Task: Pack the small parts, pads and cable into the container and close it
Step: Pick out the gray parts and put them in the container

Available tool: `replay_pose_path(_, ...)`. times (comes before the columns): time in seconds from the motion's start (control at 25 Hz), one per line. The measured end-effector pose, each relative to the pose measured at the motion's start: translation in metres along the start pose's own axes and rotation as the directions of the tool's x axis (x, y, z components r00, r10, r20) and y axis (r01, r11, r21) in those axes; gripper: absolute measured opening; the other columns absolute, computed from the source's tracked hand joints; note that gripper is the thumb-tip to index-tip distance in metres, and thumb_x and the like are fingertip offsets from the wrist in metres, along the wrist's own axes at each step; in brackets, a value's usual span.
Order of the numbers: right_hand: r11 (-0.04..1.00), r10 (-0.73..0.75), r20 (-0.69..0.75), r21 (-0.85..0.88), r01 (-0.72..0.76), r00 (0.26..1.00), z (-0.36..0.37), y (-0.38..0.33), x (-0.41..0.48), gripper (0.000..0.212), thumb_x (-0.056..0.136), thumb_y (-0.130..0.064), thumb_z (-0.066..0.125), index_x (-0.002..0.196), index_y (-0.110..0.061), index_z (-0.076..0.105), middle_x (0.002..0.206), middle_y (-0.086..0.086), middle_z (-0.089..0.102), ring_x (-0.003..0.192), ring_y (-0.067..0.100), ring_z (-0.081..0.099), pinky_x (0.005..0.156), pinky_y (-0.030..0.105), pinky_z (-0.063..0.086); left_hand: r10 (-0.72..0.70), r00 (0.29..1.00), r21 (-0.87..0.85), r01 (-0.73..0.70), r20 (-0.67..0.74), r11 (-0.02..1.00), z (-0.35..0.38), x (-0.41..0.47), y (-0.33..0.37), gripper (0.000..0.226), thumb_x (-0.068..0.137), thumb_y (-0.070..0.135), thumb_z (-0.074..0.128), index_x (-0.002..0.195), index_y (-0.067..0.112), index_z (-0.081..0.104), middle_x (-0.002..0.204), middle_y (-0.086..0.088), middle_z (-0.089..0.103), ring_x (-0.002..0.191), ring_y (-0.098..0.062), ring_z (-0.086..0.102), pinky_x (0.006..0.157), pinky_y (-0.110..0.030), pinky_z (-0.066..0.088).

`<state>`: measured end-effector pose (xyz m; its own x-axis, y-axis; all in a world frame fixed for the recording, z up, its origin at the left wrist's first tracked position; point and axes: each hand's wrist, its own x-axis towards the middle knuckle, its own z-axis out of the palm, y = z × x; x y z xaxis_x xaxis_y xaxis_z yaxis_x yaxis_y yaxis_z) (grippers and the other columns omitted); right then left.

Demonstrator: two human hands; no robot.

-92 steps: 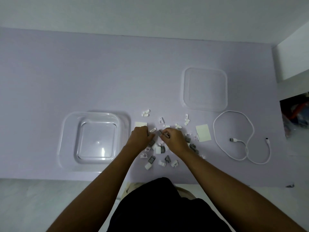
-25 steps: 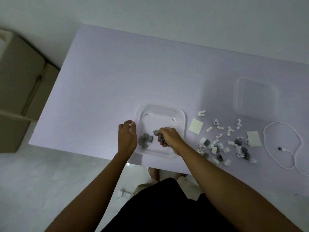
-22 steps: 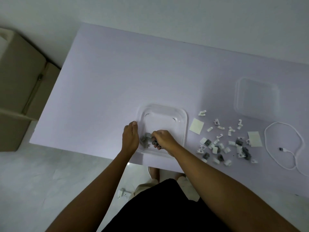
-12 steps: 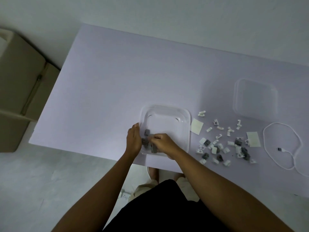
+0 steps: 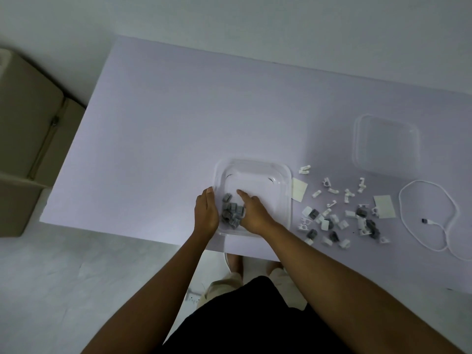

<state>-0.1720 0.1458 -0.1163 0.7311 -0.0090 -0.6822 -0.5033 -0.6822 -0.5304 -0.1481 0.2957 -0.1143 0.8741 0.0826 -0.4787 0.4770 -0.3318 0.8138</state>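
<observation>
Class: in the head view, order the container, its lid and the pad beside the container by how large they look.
1. The container and the lid: nearly alike; the container looks slightly larger but lies nearer the camera, so unranked.
2. The pad, clearly smallest.

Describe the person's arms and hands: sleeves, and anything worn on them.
The left arm and right arm are bare, with no sleeves as far up as the view reaches. The left hand and right hand wear no gloves, and no watch, band or ring shows. The only clothing near them is a black top.
</observation>
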Motion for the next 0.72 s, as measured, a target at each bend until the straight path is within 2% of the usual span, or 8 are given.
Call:
replay_pose_path(0.16, 0.992, -0.084, 0.085, -0.09, 0.091, 0.993, 0.005, -0.018, 0.01, 0.076, 0.085, -0.016, 0.076, 0.15, -0.022, 0.037, 0.147, 0.011, 0.046, 0.133, 0.03, 0.049, 0.112, 0.037, 0.041, 0.003, 1.0, 0.011, -0.003, -0.001, 1.0, 0.0, -0.004, 0.004, 0.041, 0.105, 0.038, 0.025, 0.118, 0.014, 0.056, 0.118, -0.006, 0.059, 0.106, -0.016, 0.052, 0.096, -0.028, 0.039)
replay_pose_path(0.28, 0.99, -0.109, 0.093, -0.082, 0.116, 0.99, 0.006, -0.021, 0.008, 0.066, 0.087, -0.016, 0.075, 0.146, -0.017, 0.045, 0.144, 0.01, 0.053, 0.13, 0.029, 0.052, 0.111, 0.04, 0.043, 0.006, 1.0, 0.053, -0.007, 0.006, 0.999, -0.002, -0.005, 0.005, 0.038, 0.105, 0.04, 0.024, 0.108, 0.016, 0.054, 0.109, -0.003, 0.057, 0.104, -0.02, 0.053, 0.099, -0.035, 0.043)
replay_pose_path(0.36, 0.993, -0.109, 0.052, -0.048, 0.112, 0.993, 0.001, -0.017, 0.0, 0.066, 0.088, -0.008, 0.072, 0.147, -0.016, 0.045, 0.142, 0.011, 0.053, 0.128, 0.028, 0.054, 0.109, 0.038, 0.045, 0.071, 0.996, 0.228, -0.057, -0.051, 0.972, -0.004, -0.007, 0.005, 0.045, 0.103, 0.047, 0.024, 0.115, 0.016, 0.054, 0.113, -0.006, 0.056, 0.111, -0.026, 0.053, 0.1, -0.041, 0.043)
replay_pose_path(0.44, 0.994, -0.103, -0.063, 0.018, 0.104, 0.993, -0.01, -0.012, -0.014, 0.062, 0.088, 0.0, 0.069, 0.143, -0.019, 0.049, 0.128, 0.006, 0.057, 0.113, 0.021, 0.058, 0.101, 0.031, 0.05, 0.274, 0.955, 0.441, -0.197, -0.116, 0.875, -0.005, -0.012, 0.014, 0.049, 0.1, 0.053, 0.029, 0.126, 0.019, 0.052, 0.123, -0.008, 0.055, 0.116, -0.024, 0.05, 0.098, -0.042, 0.039)
replay_pose_path(0.52, 0.985, -0.101, -0.246, 0.114, 0.132, 0.964, -0.026, -0.004, -0.032, 0.047, 0.09, 0.002, 0.064, 0.131, -0.019, 0.059, 0.107, -0.002, 0.058, 0.091, 0.009, 0.058, 0.088, 0.02, 0.052, 0.475, 0.874, 0.515, -0.359, -0.108, 0.779, 0.0, -0.018, 0.034, 0.05, 0.097, 0.052, 0.038, 0.127, 0.016, 0.053, 0.125, -0.009, 0.056, 0.116, -0.023, 0.05, 0.095, -0.04, 0.039)
replay_pose_path(0.6, 0.962, -0.081, -0.438, 0.2, 0.184, 0.895, -0.047, 0.013, -0.052, 0.033, 0.089, 0.002, 0.063, 0.115, -0.019, 0.066, 0.097, -0.005, 0.061, 0.082, 0.004, 0.058, 0.078, 0.01, 0.048, 0.56, 0.827, 0.473, -0.475, -0.047, 0.742, 0.018, -0.023, 0.056, 0.046, 0.095, 0.047, 0.046, 0.125, 0.014, 0.055, 0.125, -0.008, 0.058, 0.114, -0.023, 0.053, 0.096, -0.039, 0.04)
replay_pose_path(0.64, 0.954, -0.049, -0.521, 0.228, 0.194, 0.852, -0.057, 0.028, -0.061, 0.029, 0.089, 0.002, 0.063, 0.109, -0.018, 0.067, 0.095, -0.005, 0.062, 0.081, 0.004, 0.059, 0.076, 0.01, 0.047, 0.585, 0.811, 0.436, -0.528, 0.006, 0.728, 0.032, -0.025, 0.065, 0.042, 0.094, 0.043, 0.052, 0.124, 0.014, 0.055, 0.124, -0.007, 0.059, 0.112, -0.023, 0.055, 0.097, -0.038, 0.043)
replay_pose_path(0.72, 0.956, 0.058, -0.63, 0.258, 0.137, 0.775, -0.077, 0.066, -0.078, 0.026, 0.087, 0.002, 0.063, 0.102, -0.018, 0.068, 0.094, -0.002, 0.064, 0.081, 0.009, 0.061, 0.073, 0.009, 0.047, 0.602, 0.779, 0.359, -0.62, 0.175, 0.698, 0.07, -0.031, 0.082, 0.036, 0.094, 0.034, 0.058, 0.123, 0.014, 0.055, 0.12, -0.005, 0.061, 0.105, -0.02, 0.06, 0.093, -0.033, 0.048)
